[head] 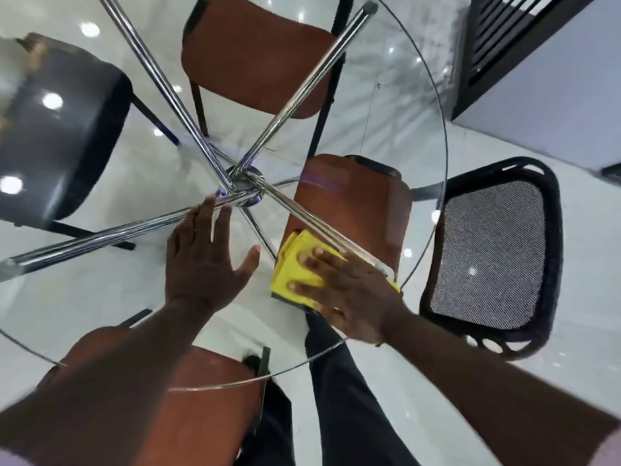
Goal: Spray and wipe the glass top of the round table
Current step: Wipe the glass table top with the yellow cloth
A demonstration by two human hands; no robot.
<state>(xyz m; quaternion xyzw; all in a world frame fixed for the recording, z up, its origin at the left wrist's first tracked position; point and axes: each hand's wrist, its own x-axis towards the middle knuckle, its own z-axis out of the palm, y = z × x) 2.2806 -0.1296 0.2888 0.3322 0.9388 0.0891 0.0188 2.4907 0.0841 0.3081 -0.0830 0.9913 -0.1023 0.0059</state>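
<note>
The person leans over the round glass top (100, 297), both arms reaching in from the near edge. The right hand (353, 290) lies flat on a folded yellow cloth (295, 267), fingers straight and a little apart, pressing it down on the glass rather than gripping it. That flat palm likely spreads the pressure over the whole pad, so it wipes a broad strip. The cloth sits on the near right part of the top, inside the rim and above a brown chair seat (353, 196) seen through the glass. The left hand (205, 264) rests empty on the glass just beside the cloth, fingers spread and thumb out, pointing toward the chrome hub (243, 185) where the table legs (295, 95) meet. It seems placed there as a brace, taking the body's weight and steadying the reach across the table. No spray bottle shows, so the wiping part looks to be the step in hand. A black mesh chair (487, 253) stands just outside the rim on the right.
</note>
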